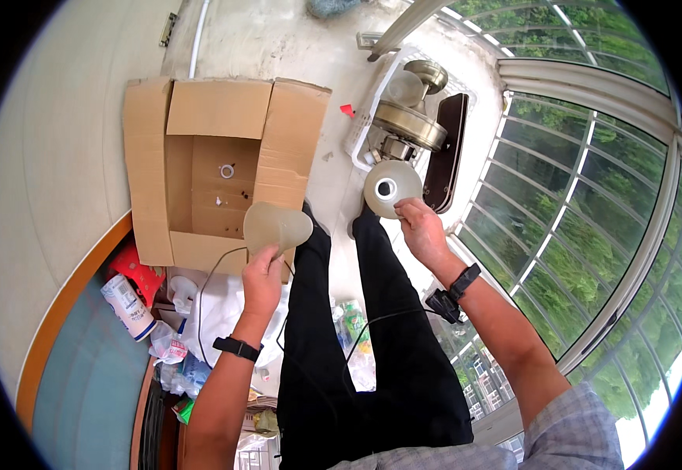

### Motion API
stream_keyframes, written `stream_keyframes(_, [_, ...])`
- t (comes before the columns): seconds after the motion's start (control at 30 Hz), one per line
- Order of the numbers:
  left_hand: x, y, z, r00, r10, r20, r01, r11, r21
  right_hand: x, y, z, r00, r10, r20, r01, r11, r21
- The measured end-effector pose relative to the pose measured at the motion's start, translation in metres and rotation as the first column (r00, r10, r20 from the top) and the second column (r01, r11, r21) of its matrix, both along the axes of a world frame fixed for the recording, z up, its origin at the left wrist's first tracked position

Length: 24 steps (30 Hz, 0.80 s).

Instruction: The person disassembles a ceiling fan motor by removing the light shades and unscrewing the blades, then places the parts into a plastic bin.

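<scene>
My left hand (pixel 263 276) grips the lower edge of a frosted cone-shaped lampshade (pixel 277 225), raised over the near right flap of an open cardboard box (pixel 192 106). A second frosted lampshade (pixel 395 174) hangs from my right hand (pixel 419 223), pinched at its rim between thumb and fingers. Its round white-ringed hole faces up. Just beyond it stands a white plastic basket (pixel 359 133) holding a brass-coloured lamp fitting (pixel 409 125) and another frosted shade (pixel 405 88). Inside the box lie a small white ring (pixel 227 171) and some tiny bits.
A dark brown oblong panel (pixel 446 153) leans by the basket, near the barred window (pixel 560 204). A red scrap (pixel 347 110) lies on the floor. At left are a white canister (pixel 128 305), a red bag (pixel 136 266) and plastic bags (pixel 170 345). Cables trail from my wrists.
</scene>
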<state>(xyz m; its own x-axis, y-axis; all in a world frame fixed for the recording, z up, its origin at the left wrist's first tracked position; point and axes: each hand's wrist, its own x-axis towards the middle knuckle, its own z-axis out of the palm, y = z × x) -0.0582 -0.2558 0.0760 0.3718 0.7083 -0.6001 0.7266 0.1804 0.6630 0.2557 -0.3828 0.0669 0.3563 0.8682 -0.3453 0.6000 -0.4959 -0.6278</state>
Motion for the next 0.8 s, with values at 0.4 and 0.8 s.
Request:
stream_keyframes(0.4, [0.065, -0.02, 0.005, 0.999, 0.019, -0.046, -0.025, 0.99, -0.141, 0.095, -0.032, -0.018, 0.921, -0.389, 0.027, 0.39, 0.92, -0.034])
stream_keyframes(0.8, [0.101, -0.059, 0.003, 0.998, 0.047, -0.048, -0.057, 0.972, -0.228, 0.208, 0.009, -0.082, 0.795, -0.605, 0.032, 0.606, 0.795, -0.035])
